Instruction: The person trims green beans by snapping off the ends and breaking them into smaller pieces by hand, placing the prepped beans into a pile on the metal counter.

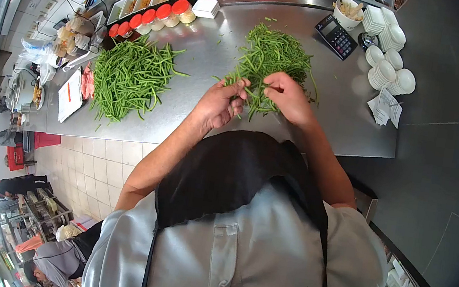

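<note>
Your left hand (222,102) has its grip closed to a pinch, thumb against the bent fingers, on green beans (231,77) that show at your fingertips. Your right hand (291,98) is just beside it, palm turned down, with thumb and forefinger drawn close together; you have that grip nearly closed over the beans, but whether it pinches one cannot be told. Both your hands are at the near edge of the right-hand pile of beans (278,50), which lies loose on the metal counter (209,38) in front of you. The left-hand pile of beans (133,77) sits well apart from your hands, on your left, with a sheet of paper (70,95) and something pink (87,82) next to it. Beyond that pile you have a row of red-lidded jars (165,15). To your right, past the beans, are a calculator (336,37), stacks of small white dishes (384,71) and some paper slips (385,107) near the counter's end.
</note>
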Demonstrator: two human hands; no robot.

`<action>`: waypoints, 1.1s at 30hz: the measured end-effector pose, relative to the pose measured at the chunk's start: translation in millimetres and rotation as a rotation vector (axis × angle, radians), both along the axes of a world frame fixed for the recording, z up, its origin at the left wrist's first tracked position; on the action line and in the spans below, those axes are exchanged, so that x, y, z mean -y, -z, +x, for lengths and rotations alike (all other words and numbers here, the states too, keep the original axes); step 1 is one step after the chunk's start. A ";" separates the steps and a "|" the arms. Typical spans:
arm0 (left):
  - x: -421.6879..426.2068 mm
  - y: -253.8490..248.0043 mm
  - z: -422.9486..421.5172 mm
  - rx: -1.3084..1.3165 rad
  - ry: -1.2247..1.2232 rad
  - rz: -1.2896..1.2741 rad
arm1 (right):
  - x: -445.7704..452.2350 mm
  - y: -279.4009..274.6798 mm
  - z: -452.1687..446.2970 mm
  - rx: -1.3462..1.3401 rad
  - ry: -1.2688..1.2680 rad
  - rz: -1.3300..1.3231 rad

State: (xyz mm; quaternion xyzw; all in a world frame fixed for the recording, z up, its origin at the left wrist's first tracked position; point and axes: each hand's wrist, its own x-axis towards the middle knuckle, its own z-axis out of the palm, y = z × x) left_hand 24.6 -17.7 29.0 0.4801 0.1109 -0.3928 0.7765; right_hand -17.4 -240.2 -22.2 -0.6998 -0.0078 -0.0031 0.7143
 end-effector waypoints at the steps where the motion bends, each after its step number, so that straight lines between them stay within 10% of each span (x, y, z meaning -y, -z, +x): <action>1: -0.2 1.2 1.2 0.006 -0.025 -0.010 | -2.0 -3.0 -3.1 -0.045 -0.051 -0.032; 13: -2.1 -9.3 -12.6 0.267 0.093 0.082 | -16.0 -4.0 -18.3 -0.113 -0.143 -0.178; 16: -13.2 -7.5 -17.9 0.140 0.087 -0.074 | -15.5 -0.5 -19.9 -0.548 -0.278 0.421; 24: -54.2 36.9 -24.1 -0.135 -0.104 -0.348 | -15.7 -7.0 -15.0 -0.028 -0.448 -0.655; 33: -50.1 29.1 -11.6 -0.153 -0.184 -0.136 | 4.6 10.2 38.9 0.402 -0.092 -0.935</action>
